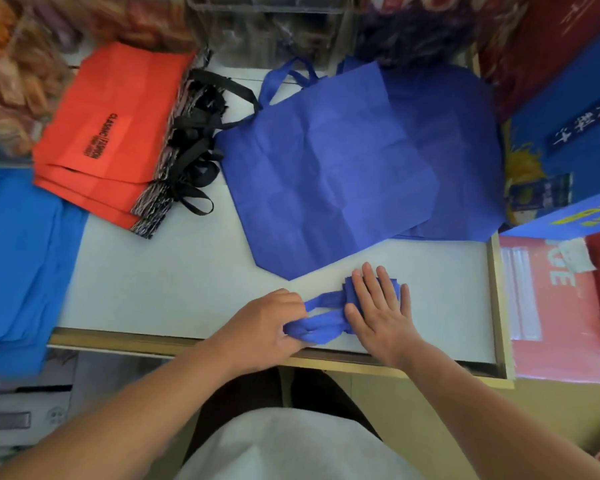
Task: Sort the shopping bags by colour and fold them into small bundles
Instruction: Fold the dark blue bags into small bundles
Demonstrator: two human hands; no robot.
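1. My right grip (pixel 378 313) lies flat, fingers straight and spread. It presses the folded bundle (pixel 347 287) onto the counter (pixel 170 278), just on my side of the big flat violet-blue bag (pixel 326 174).
2. My left grip (pixel 267 323) sits left of the bundle, also on the near side of the big bag. Its fingers are curled round the handle straps (pixel 321 323), which run out from under my right palm.
3. I judge this to be the closing step for this one bag: the body is folded small, and the loose straps are left to wind round or tuck in.
4. The sorting looks largely done.
   - The red bags (pixel 111 133) with black handles (pixel 194 150) lie stacked just left of the big bag.
   - A second violet-blue bag (pixel 465 150) lies under the big bag and shows past its right edge.
   - The lighter blue bags (pixel 21 254) lie well left of the big bag, over the counter's end.
5. The folding seems barely begun. The bundle under my palm is the only one I can see. The big bag, the one beneath it, the red stack and the lighter blue lot all lie flat and unfolded.
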